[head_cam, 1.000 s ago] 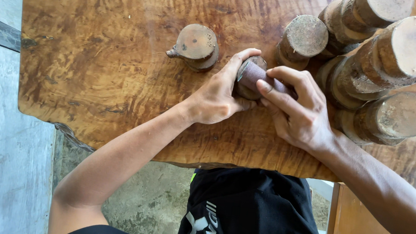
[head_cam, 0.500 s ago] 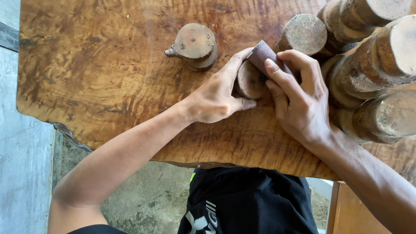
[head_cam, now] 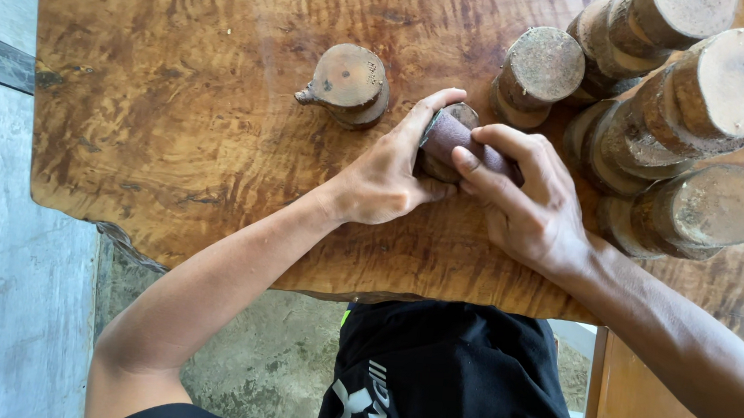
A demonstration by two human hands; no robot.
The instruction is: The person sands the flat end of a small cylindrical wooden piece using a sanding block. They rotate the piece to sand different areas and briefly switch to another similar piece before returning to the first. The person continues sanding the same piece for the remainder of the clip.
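Observation:
A small round wooden piece (head_cam: 462, 119) stands on the thick wooden slab table (head_cam: 193, 115). My left hand (head_cam: 388, 179) wraps its near left side, thumb and fingers against it. My right hand (head_cam: 527, 203) presses a folded dark purplish sanding sheet (head_cam: 462, 138) over the top of the piece, fingers laid flat on the sheet. Most of the piece is hidden under the sheet and my fingers.
A small wooden pot with a stubby spout (head_cam: 346, 83) stands to the left of my hands. Several tall turned wooden cylinders (head_cam: 689, 110) crowd the table's right side. Concrete floor (head_cam: 6, 251) lies left of the table. A wooden bench edge (head_cam: 639, 407) shows at lower right.
My right hand slid the sanding sheet up over the piece half a second ago and has since drawn it back toward me. My left hand kept its grip.

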